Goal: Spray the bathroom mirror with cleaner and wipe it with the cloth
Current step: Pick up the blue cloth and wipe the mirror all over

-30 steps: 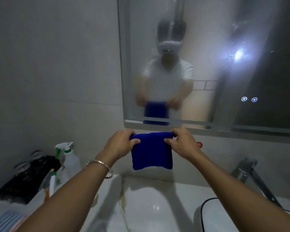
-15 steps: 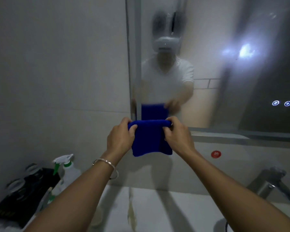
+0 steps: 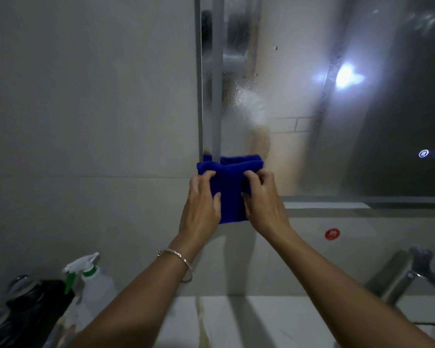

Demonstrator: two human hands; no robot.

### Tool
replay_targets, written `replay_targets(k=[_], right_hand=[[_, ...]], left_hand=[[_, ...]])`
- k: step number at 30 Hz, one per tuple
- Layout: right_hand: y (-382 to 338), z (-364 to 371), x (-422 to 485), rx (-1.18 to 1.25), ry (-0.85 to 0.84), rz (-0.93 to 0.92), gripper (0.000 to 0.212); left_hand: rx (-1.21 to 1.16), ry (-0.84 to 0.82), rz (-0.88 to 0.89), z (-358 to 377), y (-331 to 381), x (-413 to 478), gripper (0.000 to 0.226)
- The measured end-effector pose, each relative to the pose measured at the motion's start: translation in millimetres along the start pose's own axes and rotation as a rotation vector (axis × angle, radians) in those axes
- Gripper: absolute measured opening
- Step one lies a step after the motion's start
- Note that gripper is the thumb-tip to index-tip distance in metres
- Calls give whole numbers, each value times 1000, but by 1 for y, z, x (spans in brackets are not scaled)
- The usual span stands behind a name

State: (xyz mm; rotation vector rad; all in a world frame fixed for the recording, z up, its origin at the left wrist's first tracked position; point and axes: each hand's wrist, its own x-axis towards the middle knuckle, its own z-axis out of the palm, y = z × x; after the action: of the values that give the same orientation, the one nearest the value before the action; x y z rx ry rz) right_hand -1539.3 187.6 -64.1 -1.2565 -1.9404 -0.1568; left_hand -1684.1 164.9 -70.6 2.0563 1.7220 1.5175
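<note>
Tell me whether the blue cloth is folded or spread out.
Folded: the cloth shows stacked layers along its top edge and forms a compact block.

I log: cloth (image 3: 230,194), plain deep blue; bottle (image 3: 94,285), white with green trigger and collar; sticker (image 3: 332,234), red; bracelet (image 3: 176,254), silver; wall (image 3: 86,96), pale grey

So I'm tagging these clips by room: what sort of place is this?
Most likely a bathroom: a wall mirror with lit touch icons, a metal faucet at the lower right, and a white counter below.
</note>
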Motion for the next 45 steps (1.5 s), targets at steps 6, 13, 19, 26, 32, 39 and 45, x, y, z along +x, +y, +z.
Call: replay_targets(k=[6,13,19,26,32,39,45], right_hand=[[3,13,-4,-474,21,-138,87],[11,35,-11,-419,-3,-211,91],[17,56,-12,-368,54,-206,70],[31,76,-6,-340,234,-245,64],[31,78,8,-274,310,-288,55],[-2,6,105,-309,420,-331,57],[-31,-78,204,-366,569,-405,54]], left_hand=[[683,68,161,8,-6,2,73],[628,86,475,20,-20,3,60],[622,13,345,30,-44,-3,66],[470,141,330,60,-51,4,54],[438,174,395,58,-52,18,55],[485,289,449,2,8,107,59],[562,392,484,-58,82,195,63]])
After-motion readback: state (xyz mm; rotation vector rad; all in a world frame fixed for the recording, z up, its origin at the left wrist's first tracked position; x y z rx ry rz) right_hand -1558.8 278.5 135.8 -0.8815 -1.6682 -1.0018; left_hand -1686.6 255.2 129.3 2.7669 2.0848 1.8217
